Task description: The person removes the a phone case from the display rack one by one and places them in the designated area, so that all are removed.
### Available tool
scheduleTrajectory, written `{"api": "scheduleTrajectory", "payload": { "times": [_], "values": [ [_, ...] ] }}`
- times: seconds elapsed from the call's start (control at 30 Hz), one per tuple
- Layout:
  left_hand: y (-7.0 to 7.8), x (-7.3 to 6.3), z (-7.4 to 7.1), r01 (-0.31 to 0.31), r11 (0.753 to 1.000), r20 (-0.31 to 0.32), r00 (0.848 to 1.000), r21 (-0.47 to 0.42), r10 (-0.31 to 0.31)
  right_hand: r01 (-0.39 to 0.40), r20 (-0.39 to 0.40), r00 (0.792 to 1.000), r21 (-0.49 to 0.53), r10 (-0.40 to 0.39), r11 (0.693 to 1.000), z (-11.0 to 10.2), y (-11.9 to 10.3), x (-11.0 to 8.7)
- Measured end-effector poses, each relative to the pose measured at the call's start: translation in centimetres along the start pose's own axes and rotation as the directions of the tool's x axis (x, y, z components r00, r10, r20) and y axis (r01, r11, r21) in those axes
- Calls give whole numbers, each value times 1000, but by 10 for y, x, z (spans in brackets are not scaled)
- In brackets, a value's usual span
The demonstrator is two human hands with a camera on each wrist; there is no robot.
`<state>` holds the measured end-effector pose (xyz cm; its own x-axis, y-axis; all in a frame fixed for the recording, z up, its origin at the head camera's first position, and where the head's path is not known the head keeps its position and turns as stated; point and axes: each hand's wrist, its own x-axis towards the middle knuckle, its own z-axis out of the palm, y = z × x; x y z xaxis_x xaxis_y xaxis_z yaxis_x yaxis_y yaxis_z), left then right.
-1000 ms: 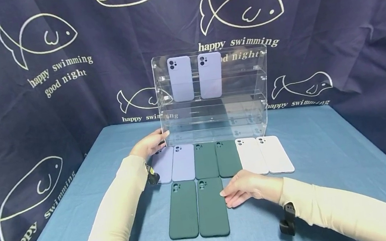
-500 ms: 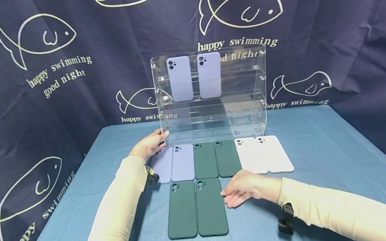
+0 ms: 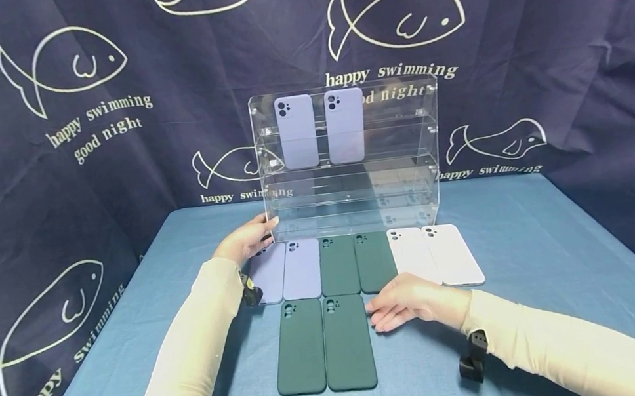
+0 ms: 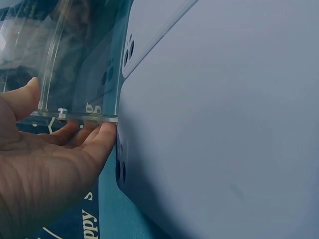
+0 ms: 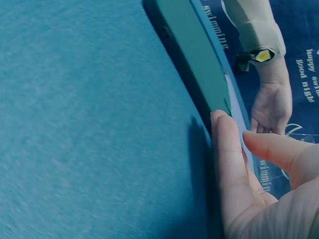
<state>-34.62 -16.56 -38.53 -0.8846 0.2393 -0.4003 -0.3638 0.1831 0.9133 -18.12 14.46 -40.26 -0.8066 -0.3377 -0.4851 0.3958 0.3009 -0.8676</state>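
Note:
My left hand (image 3: 245, 238) holds the lower left side of a clear acrylic display stand (image 3: 351, 184). In the left wrist view, thumb and fingers lie on either side of the stand's side panel (image 4: 99, 118). Two lavender phone cases (image 3: 297, 131) stand upright on its top tier. On the table, two dark green phone cases (image 3: 299, 349) lie side by side, camera cutouts at the far end. My right hand (image 3: 410, 299) is beside the upper right edge of the right-hand green case (image 3: 349, 346), fingertips close to that edge, fingers extended and thumb apart from them.
A row of phone cases lies before the stand: lavender (image 3: 301, 269), green (image 3: 339, 266) and white (image 3: 452, 254), two of each. A blue cloth (image 3: 544, 302) covers the table. A navy curtain with fish drawings (image 3: 207, 73) hangs behind.
My right hand has shifted slightly away from me along the right edge of the green phone case. My left hand stays at the stand, and the cases keep their places.

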Motion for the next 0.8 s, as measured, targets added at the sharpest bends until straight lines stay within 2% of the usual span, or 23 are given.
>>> {"api": "scheduleTrajectory", "payload": {
  "times": [0.53, 0.8],
  "values": [
    [-4, 2, 1, -7, 1000, 8, 1000, -15, 7, 48, 57, 997, 145, -57, 988, -25, -9, 3],
    [0, 0, 0, -1, 1000, 2, 1000, -8, 1, 78, 47, 995, 194, -88, 978, -38, -27, 2]
  ]
}}
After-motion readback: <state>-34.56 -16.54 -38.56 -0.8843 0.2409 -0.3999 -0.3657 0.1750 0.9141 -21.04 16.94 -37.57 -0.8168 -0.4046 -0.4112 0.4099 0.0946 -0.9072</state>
